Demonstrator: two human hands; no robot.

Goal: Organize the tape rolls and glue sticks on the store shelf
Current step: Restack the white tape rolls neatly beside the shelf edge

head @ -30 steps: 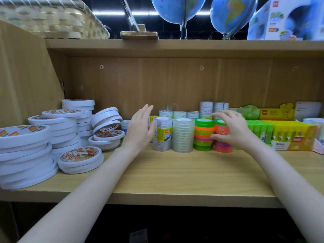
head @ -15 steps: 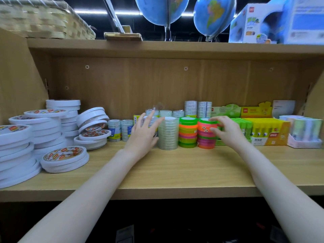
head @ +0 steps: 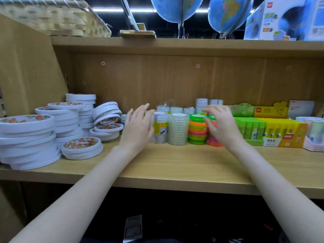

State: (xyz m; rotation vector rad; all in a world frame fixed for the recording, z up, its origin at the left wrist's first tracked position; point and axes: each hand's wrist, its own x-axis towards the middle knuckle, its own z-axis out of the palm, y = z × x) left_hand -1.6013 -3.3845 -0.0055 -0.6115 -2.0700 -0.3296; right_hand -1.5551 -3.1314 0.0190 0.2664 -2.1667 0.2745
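Observation:
On the wooden shelf (head: 175,165) stand stacks of small tape rolls: a clear stack with a yellow label (head: 160,128), a plain clear stack (head: 178,129), a green-and-orange stack (head: 197,129) and an orange-pink stack (head: 213,140). My left hand (head: 137,128) is flat with straight fingers against the left side of the labelled stack. My right hand (head: 220,125), fingers spread and slightly bent, covers the orange-pink stack from the right. Boxes of glue sticks, green (head: 249,128) and yellow (head: 284,131), stand to the right.
Piles of white double-sided tape rolls (head: 26,137) fill the shelf's left end, one roll (head: 82,148) lying in front. More small tape rolls (head: 201,104) stand at the back. A pink box (head: 313,137) sits far right. Globes (head: 177,7) and a basket (head: 57,16) are overhead.
My right hand has lifted its fingers above the coloured stacks. My left hand stays beside the labelled clear stack. The view has shifted slightly.

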